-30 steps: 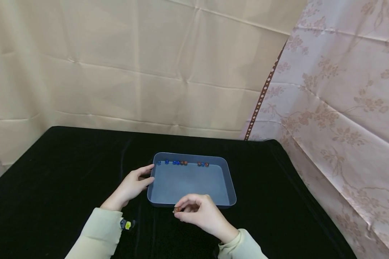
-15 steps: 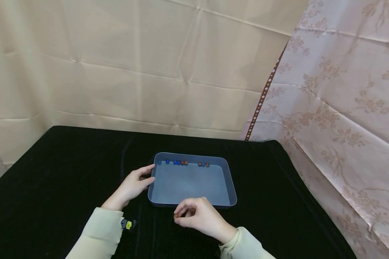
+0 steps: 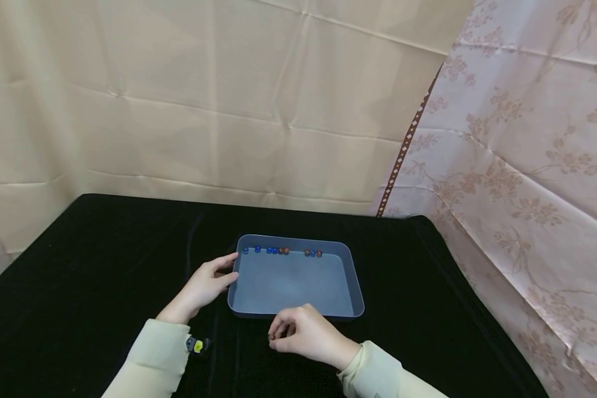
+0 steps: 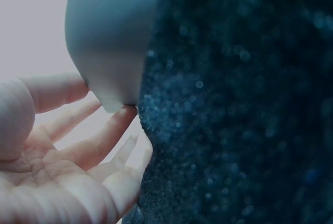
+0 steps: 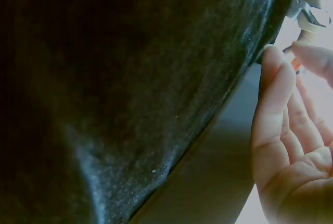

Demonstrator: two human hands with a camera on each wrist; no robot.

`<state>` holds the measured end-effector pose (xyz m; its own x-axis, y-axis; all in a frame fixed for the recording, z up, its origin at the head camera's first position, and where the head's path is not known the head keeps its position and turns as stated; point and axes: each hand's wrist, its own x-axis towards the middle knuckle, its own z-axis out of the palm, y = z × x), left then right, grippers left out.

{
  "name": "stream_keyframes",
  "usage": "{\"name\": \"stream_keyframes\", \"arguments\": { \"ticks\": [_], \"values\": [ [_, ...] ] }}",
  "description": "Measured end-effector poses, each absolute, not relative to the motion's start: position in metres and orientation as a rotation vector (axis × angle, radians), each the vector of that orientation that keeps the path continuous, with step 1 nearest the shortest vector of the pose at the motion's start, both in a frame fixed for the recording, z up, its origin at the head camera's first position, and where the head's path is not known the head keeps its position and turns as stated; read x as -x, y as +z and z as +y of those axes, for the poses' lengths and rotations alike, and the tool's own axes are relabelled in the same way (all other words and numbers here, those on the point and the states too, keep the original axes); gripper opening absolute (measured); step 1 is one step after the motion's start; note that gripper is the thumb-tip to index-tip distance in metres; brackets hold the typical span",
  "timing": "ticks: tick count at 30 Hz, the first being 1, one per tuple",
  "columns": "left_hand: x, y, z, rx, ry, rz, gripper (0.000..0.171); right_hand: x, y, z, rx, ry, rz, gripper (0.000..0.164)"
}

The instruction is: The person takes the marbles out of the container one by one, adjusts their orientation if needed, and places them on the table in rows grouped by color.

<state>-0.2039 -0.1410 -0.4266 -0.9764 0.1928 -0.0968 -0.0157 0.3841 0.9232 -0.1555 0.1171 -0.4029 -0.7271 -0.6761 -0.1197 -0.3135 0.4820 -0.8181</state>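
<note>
A shallow blue-grey tray (image 3: 293,282) lies on the black cloth. Along its far wall runs a row of blue marbles (image 3: 257,249) and brown marbles (image 3: 286,251), with a gap right of the middle. My left hand (image 3: 204,284) touches the tray's left side, thumb and index fingertips spread apart on the wall; the left wrist view shows its loosely bent fingers against the tray (image 4: 112,36). Just in front of the tray's near edge, my right hand (image 3: 310,338) pinches a brownish-orange marble (image 3: 271,337) between thumb and fingers. The fingers mostly cover that marble in the right wrist view.
Black velvety cloth (image 3: 104,287) covers the table all around the tray. A beige curtain (image 3: 179,110) hangs behind it, and a pink floral curtain (image 3: 517,166) hangs along the right. A dark band with a yellow-green piece (image 3: 198,346) shows at my left cuff.
My right hand has drawn slightly back toward me from the tray's near rim, still pinching the marble. The left hand stays against the tray, and the row of marbles is unchanged.
</note>
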Motion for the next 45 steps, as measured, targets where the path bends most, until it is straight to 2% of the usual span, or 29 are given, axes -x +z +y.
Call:
{"name": "stream_keyframes", "arguments": {
  "ticks": [20,45],
  "values": [
    [0.205,-0.426,-0.143,-0.15,1.646,2.433,0.051,0.161,-0.407,0.103,0.915,-0.891,2.348,0.007],
    [0.206,-0.428,-0.142,-0.152,1.631,2.448,0.051,0.161,-0.411,0.101,0.82,-0.942,2.267,0.011]
  ]
}}
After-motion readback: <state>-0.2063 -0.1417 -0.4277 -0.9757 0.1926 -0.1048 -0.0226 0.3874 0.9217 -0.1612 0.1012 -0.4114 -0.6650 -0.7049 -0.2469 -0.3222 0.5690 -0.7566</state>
